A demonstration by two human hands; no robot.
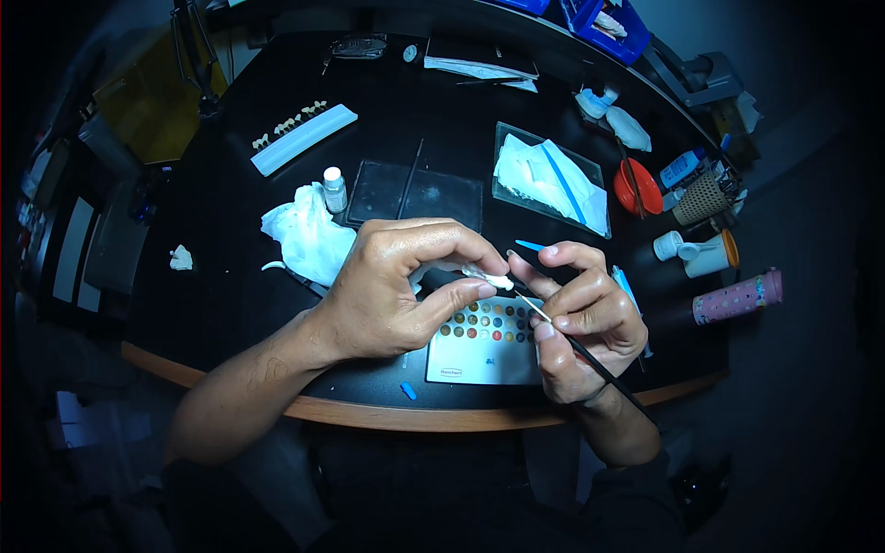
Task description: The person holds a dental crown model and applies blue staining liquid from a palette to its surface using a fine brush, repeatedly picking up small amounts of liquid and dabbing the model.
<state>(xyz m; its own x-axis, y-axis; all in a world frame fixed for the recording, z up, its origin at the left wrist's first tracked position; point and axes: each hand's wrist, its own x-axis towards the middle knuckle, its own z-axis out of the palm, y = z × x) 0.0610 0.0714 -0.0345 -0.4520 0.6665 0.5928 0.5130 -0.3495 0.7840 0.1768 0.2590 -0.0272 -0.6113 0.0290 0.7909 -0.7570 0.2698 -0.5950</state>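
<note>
Pinches a small white piece [498,281] between thumb and index finger of the left hand [392,286], fingertips drawn to a narrow gap around it, above the near middle of a dark table [230,304]. Grips a slim brush-like tool [595,362] in the right hand [590,323], with thumb and fingers closed on it, its pale tip aimed at the piece and its dark handle slanting toward the near right. Cannot tell whether tip and piece touch.

Just below the hands, a white palette [484,367] with rows of small coloured discs, partly hidden by the right hand. Near the table's wooden edge [415,419], a small blue bit [408,391].

Beyond the left hand, a crumpled white cloth [309,235] beside a small white-capped bottle [335,194]; farther left, a white irregular lump [182,258] and, on the far side, a long white holder [309,141] with a row of tooth-shaped pieces [286,127].

Straight ahead, a flat black tray [447,198] with a thin dark stick [411,180] across it. Farther right, a glass tray [595,172] with white paper [530,170], then a red bowl [648,194], a woven basket [701,200] and, nearer, a pink patterned tumbler [737,297] on its side.
</note>
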